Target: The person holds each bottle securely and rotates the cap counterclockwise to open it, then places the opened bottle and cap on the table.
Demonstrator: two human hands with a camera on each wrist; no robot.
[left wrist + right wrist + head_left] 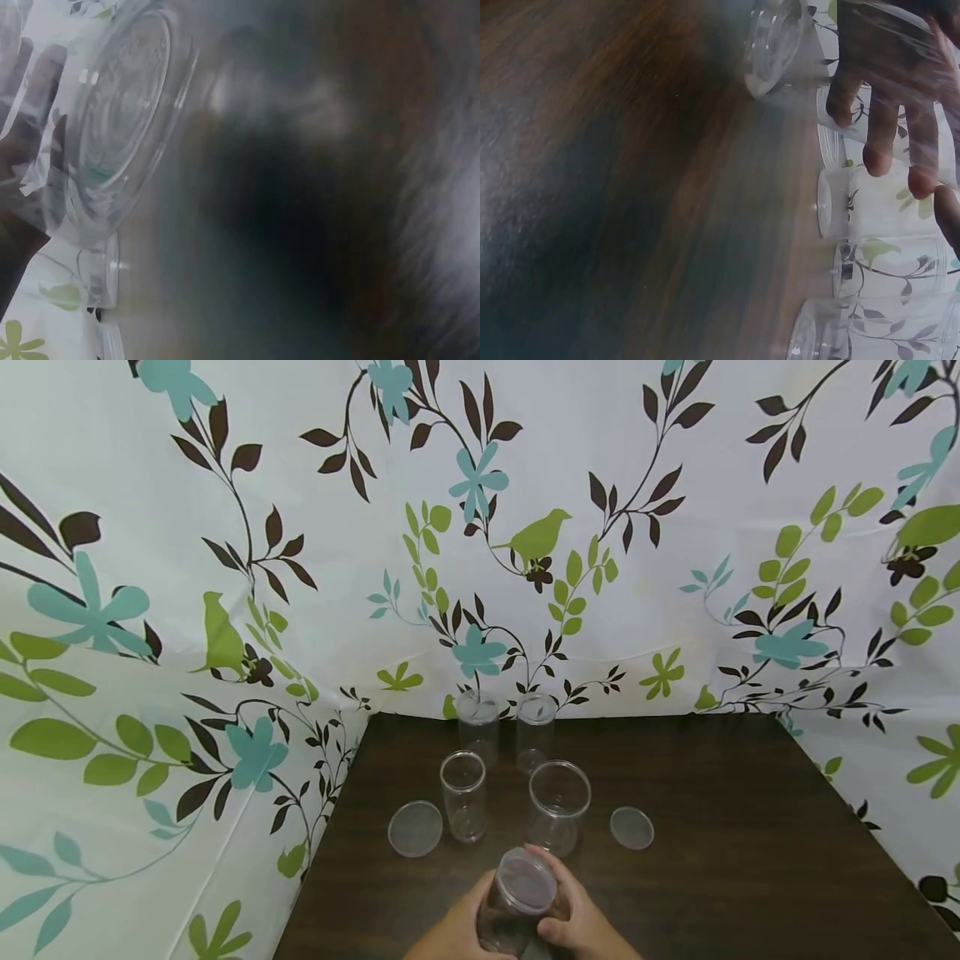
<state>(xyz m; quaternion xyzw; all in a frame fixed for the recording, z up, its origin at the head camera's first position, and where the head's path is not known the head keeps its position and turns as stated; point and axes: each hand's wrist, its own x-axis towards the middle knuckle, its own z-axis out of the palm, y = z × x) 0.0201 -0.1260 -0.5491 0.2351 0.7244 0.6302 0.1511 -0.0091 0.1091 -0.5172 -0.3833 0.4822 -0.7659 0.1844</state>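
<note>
A clear plastic jar [504,922] stands slightly tilted between both hands near the front of the table, with a round translucent lid [527,881] over its top. My left hand [456,920] grips the jar from the left side. On the other side, my right hand [587,920] holds it, the thumb against the front and the fingers behind, close to the lid. The ridged round base [124,112] of the jar shows in the left wrist view. Through clear plastic in the right wrist view, fingers [883,124] wrap the jar's side.
Beyond the hands stand a slim uncovered jar [465,797] and a wider uncovered one [558,814]. Two more clear jars [478,727] [535,739] are at the table's back edge. Flat lids [415,829] [632,827] lie left and right on the dark table [720,860]. Patterned cloth surrounds it.
</note>
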